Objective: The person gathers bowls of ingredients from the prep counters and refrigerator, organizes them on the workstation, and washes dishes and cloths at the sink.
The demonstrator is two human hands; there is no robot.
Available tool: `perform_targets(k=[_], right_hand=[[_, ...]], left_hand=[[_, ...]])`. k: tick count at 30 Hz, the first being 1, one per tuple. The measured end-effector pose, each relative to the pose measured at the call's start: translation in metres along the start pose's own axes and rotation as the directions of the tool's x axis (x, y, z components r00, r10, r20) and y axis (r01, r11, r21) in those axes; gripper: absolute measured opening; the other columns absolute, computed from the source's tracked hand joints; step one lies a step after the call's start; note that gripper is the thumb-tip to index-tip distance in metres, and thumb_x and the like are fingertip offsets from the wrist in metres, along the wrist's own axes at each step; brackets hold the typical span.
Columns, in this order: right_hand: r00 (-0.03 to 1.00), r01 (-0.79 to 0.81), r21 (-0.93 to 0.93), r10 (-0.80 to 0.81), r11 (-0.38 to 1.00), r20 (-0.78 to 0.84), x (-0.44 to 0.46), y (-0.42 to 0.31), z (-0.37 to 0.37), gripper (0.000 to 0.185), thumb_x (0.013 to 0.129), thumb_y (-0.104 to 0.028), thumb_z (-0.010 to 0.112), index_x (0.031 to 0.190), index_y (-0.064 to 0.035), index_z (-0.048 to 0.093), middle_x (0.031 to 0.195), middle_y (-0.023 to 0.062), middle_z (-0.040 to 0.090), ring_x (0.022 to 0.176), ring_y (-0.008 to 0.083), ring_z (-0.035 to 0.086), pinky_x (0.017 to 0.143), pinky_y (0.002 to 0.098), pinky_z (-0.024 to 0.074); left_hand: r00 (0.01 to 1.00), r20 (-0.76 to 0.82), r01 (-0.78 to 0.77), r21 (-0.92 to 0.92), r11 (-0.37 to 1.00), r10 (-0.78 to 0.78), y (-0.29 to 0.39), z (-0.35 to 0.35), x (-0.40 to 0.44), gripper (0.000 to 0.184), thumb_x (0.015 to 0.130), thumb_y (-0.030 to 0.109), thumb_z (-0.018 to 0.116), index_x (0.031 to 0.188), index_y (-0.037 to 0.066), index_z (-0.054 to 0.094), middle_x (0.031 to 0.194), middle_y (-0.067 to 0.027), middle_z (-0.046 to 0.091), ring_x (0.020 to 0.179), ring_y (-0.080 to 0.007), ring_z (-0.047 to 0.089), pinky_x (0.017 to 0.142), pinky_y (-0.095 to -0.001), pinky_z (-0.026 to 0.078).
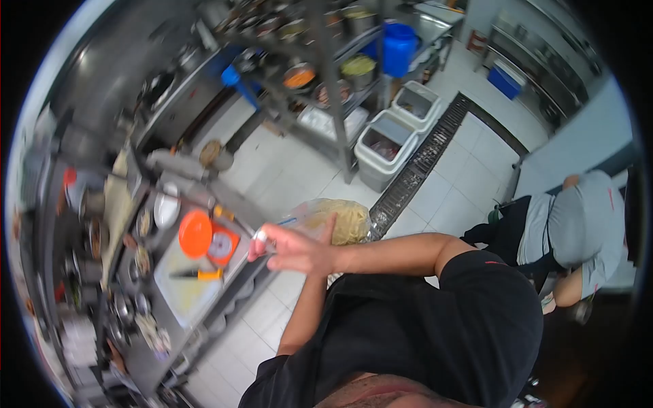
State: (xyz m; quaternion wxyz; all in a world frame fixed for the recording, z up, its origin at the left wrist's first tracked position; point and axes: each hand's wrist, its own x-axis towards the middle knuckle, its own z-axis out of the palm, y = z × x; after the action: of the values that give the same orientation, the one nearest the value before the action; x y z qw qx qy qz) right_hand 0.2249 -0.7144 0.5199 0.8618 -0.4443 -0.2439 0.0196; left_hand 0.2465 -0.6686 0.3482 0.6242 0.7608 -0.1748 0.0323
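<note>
My right hand [296, 250] reaches across in front of my chest, pointing left. Its fingers are partly bent and apart, and a small white wrap or scrap shows at one fingertip. Behind the right wrist, my left hand [329, 231] is mostly covered; one finger lies up against a clear plastic bag [350, 221]. Pale yellow strips, perhaps noodles or cut potato, fill this bag, which hangs above the floor at my left hand. Left of my right hand, an orange kitchen scale [223, 245] carries an orange bowl [195, 233] beside it or on it; I cannot tell which.
A white cutting board [182, 289] with an orange-handled knife [204, 275] lies on the steel counter at left. White bins [386, 146] stand beside a floor drain grate [422, 175]. Food pans fill a rack [340, 109]. Another person in grey [578, 217] is at right.
</note>
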Motion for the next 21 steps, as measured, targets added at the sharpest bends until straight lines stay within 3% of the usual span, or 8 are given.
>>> perform_targets(k=[3,5,8,10,13,14,16,21], right_hand=[[0.993,0.1,-0.342,-0.113,0.934,-0.017,-0.022,-0.051,-0.036,0.027,0.089,-0.006,0.061,0.113,-0.002,0.049,0.116,0.0091,0.053,0.118,0.021,0.05,0.105,0.0382,0.0383],[0.975,0.156,-0.586,-0.219,0.795,-0.038,-0.034,-0.094,-0.06,0.025,0.085,-0.008,0.065,0.104,-0.0026,0.049,0.104,0.0126,0.053,0.099,0.0224,0.055,0.09,0.0347,0.0456],[0.935,0.204,-0.723,-0.351,0.66,-0.057,-0.04,-0.173,-0.111,0.027,0.082,-0.009,0.069,0.1,-0.0048,0.049,0.097,0.0089,0.055,0.085,0.0202,0.059,0.078,0.0348,0.0485],[0.882,0.118,-0.829,-0.441,0.547,-0.166,-0.055,-0.253,-0.155,0.024,0.081,-0.009,0.07,0.096,-0.0053,0.052,0.09,0.0064,0.057,0.082,0.0174,0.059,0.075,0.0342,0.0487],[0.783,-0.038,-0.867,-0.524,0.497,-0.335,-0.113,-0.358,-0.231,0.012,0.091,-0.001,0.064,0.093,-0.0073,0.054,0.09,-0.0035,0.052,0.086,0.0056,0.053,0.077,0.0258,0.0481],[0.738,-0.065,-0.835,-0.537,0.546,-0.408,-0.134,-0.377,-0.249,0.012,0.092,-0.002,0.064,0.092,-0.0084,0.054,0.09,-0.0042,0.054,0.083,0.005,0.053,0.077,0.0246,0.0476],[0.607,-0.118,-0.746,-0.546,0.656,-0.577,-0.175,-0.42,-0.278,0.01,0.093,-0.008,0.066,0.09,-0.0084,0.056,0.085,-0.0041,0.058,0.081,0.0046,0.053,0.075,0.0216,0.0451],[0.39,-0.004,-0.78,-0.718,0.625,-0.577,-0.238,-0.5,-0.365,0.011,0.089,-0.005,0.066,0.086,-0.0087,0.056,0.084,-0.0005,0.061,0.082,0.0091,0.058,0.08,0.0255,0.0461]], left_hand=[[1.0,0.019,0.014,-0.2,0.98,-0.011,0.023,0.087,0.069,0.068,0.092,0.019,0.075,0.147,0.007,0.038,0.126,-0.0124,0.059,0.115,-0.022,0.054,0.103,-0.035,0.042],[0.997,0.038,0.075,-0.302,0.95,-0.067,0.058,0.139,0.102,0.052,0.095,0.016,0.072,0.139,0.007,0.046,0.116,-0.0097,0.064,0.106,-0.019,0.057,0.098,-0.0324,0.043],[0.972,0.224,0.025,-0.4,0.916,0.071,0.111,0.209,0.131,0.038,0.101,0.018,0.061,0.134,0.005,0.046,0.108,-0.0035,0.058,0.103,-0.0184,0.055,0.094,-0.0362,0.045],[0.908,0.338,-0.161,-0.267,0.95,0.249,0.127,0.249,0.152,0.035,0.099,0.021,0.059,0.13,0.006,0.049,0.11,-0.0033,0.058,0.108,-0.0201,0.054,0.099,-0.0416,0.04],[0.741,0.503,-0.599,0.199,0.776,0.444,0.133,0.306,0.204,0.034,0.087,0.021,0.07,0.119,0.011,0.068,0.119,-0.0093,0.069,0.124,-0.0234,0.057,0.12,-0.0499,0.023],[0.751,0.504,-0.561,0.145,0.815,0.427,0.144,0.324,0.208,0.028,0.077,0.019,0.075,0.105,0.011,0.074,0.115,-0.0128,0.07,0.124,-0.0277,0.058,0.12,-0.053,0.02],[0.638,0.6,-0.655,0.095,0.75,0.482,0.163,0.355,0.213,0.031,0.075,0.017,0.076,0.105,0.012,0.074,0.115,-0.0118,0.07,0.123,-0.028,0.058,0.12,-0.0533,0.021],[0.452,0.691,-0.67,-0.155,0.726,0.564,0.234,0.439,0.223,0.033,0.072,0.015,0.079,0.104,0.008,0.072,0.112,-0.0119,0.07,0.121,-0.0287,0.059,0.119,-0.0535,0.025]])
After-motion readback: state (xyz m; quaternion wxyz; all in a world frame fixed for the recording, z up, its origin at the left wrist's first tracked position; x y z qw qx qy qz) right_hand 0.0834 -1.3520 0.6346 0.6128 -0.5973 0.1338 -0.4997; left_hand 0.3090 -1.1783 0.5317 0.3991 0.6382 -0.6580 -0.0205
